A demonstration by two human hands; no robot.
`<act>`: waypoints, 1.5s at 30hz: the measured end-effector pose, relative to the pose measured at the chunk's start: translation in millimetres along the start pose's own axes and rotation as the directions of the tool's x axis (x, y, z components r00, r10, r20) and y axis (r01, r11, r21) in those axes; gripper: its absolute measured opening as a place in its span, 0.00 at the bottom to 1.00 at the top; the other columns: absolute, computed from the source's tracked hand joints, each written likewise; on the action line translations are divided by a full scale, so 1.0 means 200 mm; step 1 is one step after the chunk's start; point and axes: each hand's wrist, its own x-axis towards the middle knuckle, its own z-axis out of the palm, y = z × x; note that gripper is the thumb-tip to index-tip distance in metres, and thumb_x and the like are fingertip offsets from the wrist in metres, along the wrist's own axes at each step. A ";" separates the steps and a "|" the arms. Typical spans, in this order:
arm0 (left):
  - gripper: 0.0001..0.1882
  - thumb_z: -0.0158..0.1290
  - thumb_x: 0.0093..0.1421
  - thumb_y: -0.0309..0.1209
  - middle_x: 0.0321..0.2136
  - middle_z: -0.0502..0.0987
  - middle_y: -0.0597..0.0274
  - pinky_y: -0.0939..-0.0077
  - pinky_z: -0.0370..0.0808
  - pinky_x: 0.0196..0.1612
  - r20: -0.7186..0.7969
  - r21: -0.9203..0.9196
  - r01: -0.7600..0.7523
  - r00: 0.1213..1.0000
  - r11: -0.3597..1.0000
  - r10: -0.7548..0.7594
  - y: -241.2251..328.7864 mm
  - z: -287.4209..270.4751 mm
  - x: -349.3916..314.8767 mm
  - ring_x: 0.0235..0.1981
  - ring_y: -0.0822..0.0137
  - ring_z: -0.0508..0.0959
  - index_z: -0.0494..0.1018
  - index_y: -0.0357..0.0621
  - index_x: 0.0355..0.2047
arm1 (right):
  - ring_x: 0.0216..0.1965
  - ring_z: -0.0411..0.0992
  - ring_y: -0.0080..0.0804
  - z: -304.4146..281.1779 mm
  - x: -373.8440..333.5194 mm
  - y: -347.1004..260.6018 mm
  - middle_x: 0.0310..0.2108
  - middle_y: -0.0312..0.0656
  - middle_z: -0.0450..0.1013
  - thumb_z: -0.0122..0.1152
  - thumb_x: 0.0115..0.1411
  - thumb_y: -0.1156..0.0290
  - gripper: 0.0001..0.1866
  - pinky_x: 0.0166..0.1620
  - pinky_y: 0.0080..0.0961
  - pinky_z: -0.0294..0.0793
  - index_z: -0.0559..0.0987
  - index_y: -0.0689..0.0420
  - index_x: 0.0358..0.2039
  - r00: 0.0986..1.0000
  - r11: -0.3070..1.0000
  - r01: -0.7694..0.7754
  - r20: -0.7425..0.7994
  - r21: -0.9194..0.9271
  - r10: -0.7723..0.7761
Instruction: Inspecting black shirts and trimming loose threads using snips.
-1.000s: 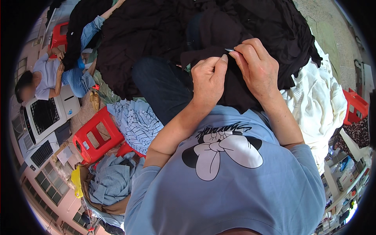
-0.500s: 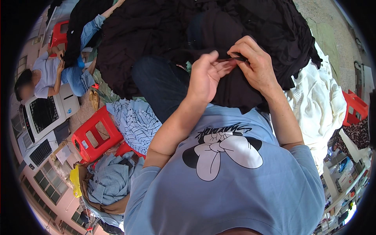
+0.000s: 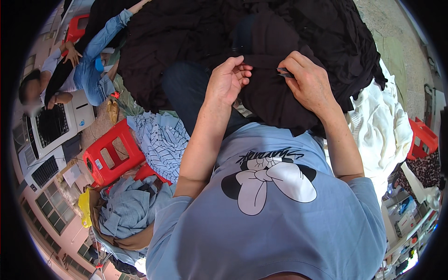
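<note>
A large heap of black cloth [image 3: 186, 32] spreads in front of me and over my lap. A black garment [image 3: 273, 95] from it lies between my hands. My left hand [image 3: 224, 81] is closed at this garment's edge, with the thumb up and the fingers curled; the cloth appears pinched at its fingertips. My right hand [image 3: 309, 84] is wrapped round small dark thread snips [image 3: 284, 73], whose two pointed tips stick out toward the left, just above the garment. Most of the snips is hidden in the palm.
At left are a red plastic stool [image 3: 114, 151], a blue patterned shirt [image 3: 158, 140] and a container of blue-grey clothes [image 3: 126, 210]. White knitwear [image 3: 380, 126] is piled at right beside another red stool [image 3: 422, 137]. Another person [image 3: 58, 77] sits at far left, handling black cloth.
My hands have moved apart: the left went left and slightly down, the right slightly right and down with the snips. At far left, the other person has raised black cloth.
</note>
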 end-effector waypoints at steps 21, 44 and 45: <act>0.04 0.56 0.59 0.21 0.19 0.71 0.73 0.87 0.59 0.22 0.111 0.465 -0.689 0.668 0.556 0.736 -0.09 0.26 -0.33 0.21 0.86 0.65 0.78 0.31 0.31 | 0.31 0.75 0.37 -0.03 0.07 -0.19 0.32 0.39 0.73 0.63 0.58 0.71 0.08 0.31 0.26 0.73 0.75 0.58 0.37 0.957 0.979 0.061 -0.291 0.192 -0.003; 0.05 0.58 0.51 0.16 0.25 0.80 0.55 0.77 0.76 0.30 0.471 0.577 -0.811 0.232 -0.098 0.851 -0.12 0.20 -0.26 0.25 0.65 0.80 0.79 0.31 0.30 | 0.29 0.76 0.34 -0.02 0.07 -0.17 0.29 0.37 0.74 0.63 0.56 0.72 0.06 0.29 0.25 0.73 0.76 0.56 0.33 0.955 0.975 0.125 -0.287 0.183 -0.069; 0.05 0.58 0.51 0.16 0.25 0.80 0.55 0.77 0.76 0.30 0.471 0.577 -0.811 0.233 -0.098 0.851 -0.12 0.20 -0.26 0.25 0.65 0.80 0.79 0.31 0.30 | 0.29 0.76 0.34 -0.02 0.07 -0.17 0.29 0.37 0.74 0.63 0.56 0.72 0.06 0.29 0.25 0.73 0.76 0.56 0.33 0.955 0.975 0.125 -0.287 0.183 -0.068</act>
